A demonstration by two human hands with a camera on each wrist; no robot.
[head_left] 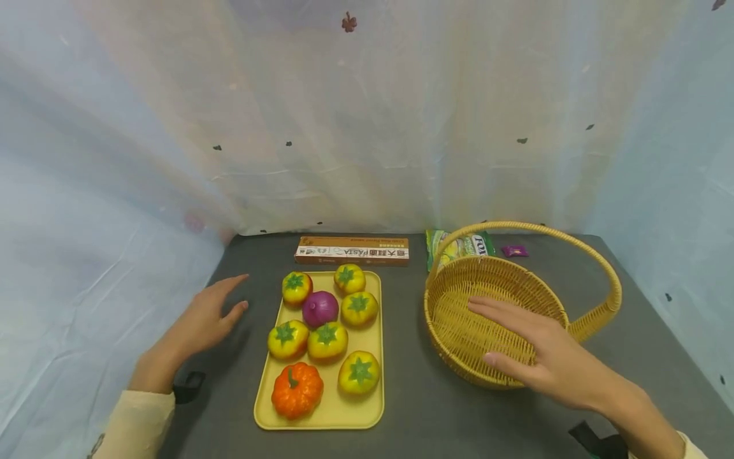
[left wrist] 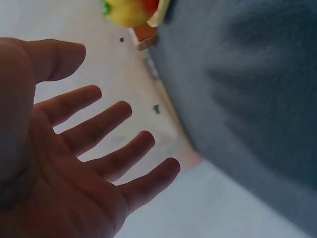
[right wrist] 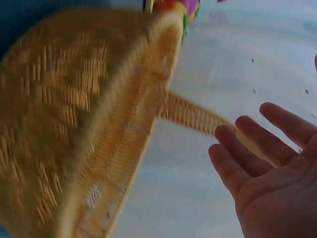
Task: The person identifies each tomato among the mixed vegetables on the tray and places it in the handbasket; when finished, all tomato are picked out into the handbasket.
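Note:
My left hand (head_left: 209, 315) hovers over the dark table to the left of a yellow tray (head_left: 367, 417), its fingers spread and nothing in it. On the tray lie several yellow-and-red persimmons (head_left: 358, 373), a purple onion (head_left: 320, 309) and an orange pumpkin (head_left: 297, 390). Over the near right part of a wicker basket (head_left: 459, 319) my right hand (head_left: 550, 350) is held with straight fingers, holding nothing. The basket's arched handle (head_left: 596, 261) rises behind that hand. In the left wrist view the left palm (left wrist: 74, 198) shows bare; the right palm (right wrist: 282, 198) faces the basket's side.
A pasta box (head_left: 352, 250) lies behind the tray. Behind the basket are a green snack bag (head_left: 467, 245) and a small purple packet (head_left: 514, 251). Pale curtains (head_left: 355, 127) hang around the back and sides of the grey tabletop (head_left: 404, 357).

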